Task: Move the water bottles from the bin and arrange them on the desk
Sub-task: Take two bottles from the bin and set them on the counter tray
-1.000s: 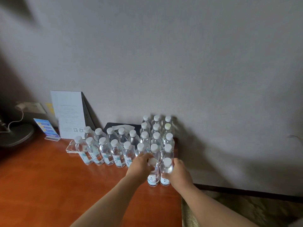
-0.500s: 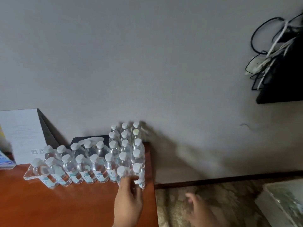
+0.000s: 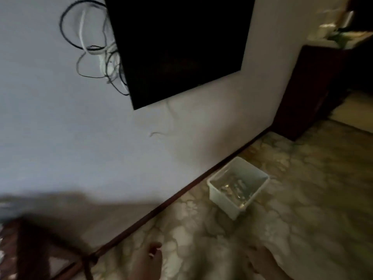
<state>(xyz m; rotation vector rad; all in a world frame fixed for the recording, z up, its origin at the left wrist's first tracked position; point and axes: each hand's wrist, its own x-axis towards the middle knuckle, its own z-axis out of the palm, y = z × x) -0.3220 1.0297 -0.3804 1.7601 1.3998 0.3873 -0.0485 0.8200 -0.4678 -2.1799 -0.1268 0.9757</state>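
Note:
A pale plastic bin [image 3: 223, 203] stands on the patterned carpet close to the wall, right of centre. Several clear water bottles [image 3: 234, 188] lie inside it, blurred. My left hand [image 3: 150, 261] is low in the middle of the view with relaxed fingers and holds nothing. My right hand [image 3: 260, 261] is a motion-blurred shape to its right, also empty, well short of the bin. Only the dark corner of the desk [image 3: 12, 239] shows at the lower left; the bottles standing on it are out of view.
A black wall-mounted screen [image 3: 177, 47] hangs above, with loose cables [image 3: 96, 47] at its left. A dark wooden cabinet [image 3: 308, 87] stands at the right. A dark baseboard [image 3: 181, 193] runs along the wall's foot.
The view has swung right from the desk to the floor and bin. Both hands have let go of the bottles on the desk and come away empty.

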